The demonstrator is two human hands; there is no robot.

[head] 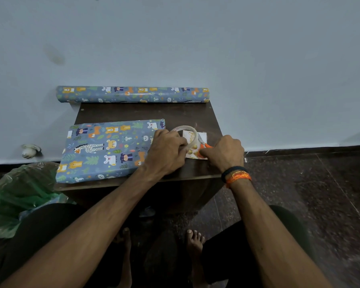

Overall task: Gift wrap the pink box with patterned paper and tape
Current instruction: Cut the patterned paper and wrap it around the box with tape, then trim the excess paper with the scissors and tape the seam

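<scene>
Now | left hand (166,151) grips tape roll (185,132) | right hand (224,151) seemingly holds orange scissors (205,146)

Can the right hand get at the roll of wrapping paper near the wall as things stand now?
Probably yes, once freed. The right hand grips the orange-handled scissors. Bare table lies between it and the wrapping paper roll; nothing stands in that path.
</scene>
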